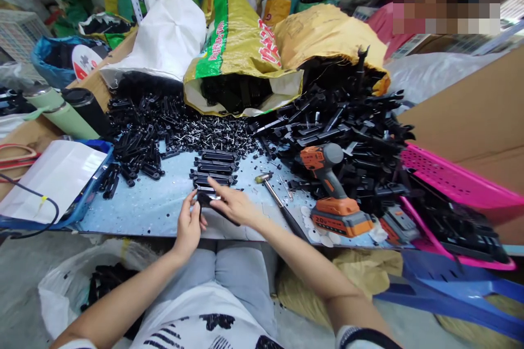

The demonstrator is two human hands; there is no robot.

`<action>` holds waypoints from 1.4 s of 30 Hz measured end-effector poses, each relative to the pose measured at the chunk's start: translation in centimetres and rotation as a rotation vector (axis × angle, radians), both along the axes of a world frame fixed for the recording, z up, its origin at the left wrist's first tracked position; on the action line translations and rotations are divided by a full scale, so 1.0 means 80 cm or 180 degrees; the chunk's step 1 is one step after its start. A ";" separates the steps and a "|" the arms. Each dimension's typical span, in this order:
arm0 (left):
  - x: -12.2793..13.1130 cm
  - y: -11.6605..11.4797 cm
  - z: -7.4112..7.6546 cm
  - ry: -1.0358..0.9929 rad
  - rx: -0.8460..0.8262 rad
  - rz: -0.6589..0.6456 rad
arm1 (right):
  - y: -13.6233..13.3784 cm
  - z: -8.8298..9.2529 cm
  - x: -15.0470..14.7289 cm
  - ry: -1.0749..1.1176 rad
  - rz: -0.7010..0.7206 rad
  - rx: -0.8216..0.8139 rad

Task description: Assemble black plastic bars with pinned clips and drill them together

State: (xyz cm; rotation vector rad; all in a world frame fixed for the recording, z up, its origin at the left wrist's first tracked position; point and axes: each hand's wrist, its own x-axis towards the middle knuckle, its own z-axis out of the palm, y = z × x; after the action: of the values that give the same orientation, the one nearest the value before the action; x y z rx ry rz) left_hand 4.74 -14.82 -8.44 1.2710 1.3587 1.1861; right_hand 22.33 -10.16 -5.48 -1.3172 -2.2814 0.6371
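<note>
one black plastic piece [204, 199] clamped in the grip of left hand [190, 224] and right hand [234, 205], over the near edge of the bench [155, 204]. judged: fitting in hand; joining the laid-out row [215, 166] calls for a short reach.

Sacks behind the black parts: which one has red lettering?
The middle yellow woven sack with a green stripe; the white sack left of it and the plain brownish-yellow sack on its right have none.

A cluttered assembly workshop: heaped black plastic parts [347, 114] beyond the fingers [213, 184], an orange cordless drill [327, 185] (grey-topped) to their right.
</note>
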 end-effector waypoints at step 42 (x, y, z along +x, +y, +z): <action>0.008 0.033 -0.001 0.3912 0.1302 -0.2363 | -0.038 -0.043 0.090 -0.1806 -0.1686 -0.0278</action>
State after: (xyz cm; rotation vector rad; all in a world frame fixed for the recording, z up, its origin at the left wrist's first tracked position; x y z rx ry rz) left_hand 5.39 -12.15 -8.48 2.7213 1.1672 0.0442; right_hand 29.51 -13.22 -8.92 -2.2605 -2.1456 0.1897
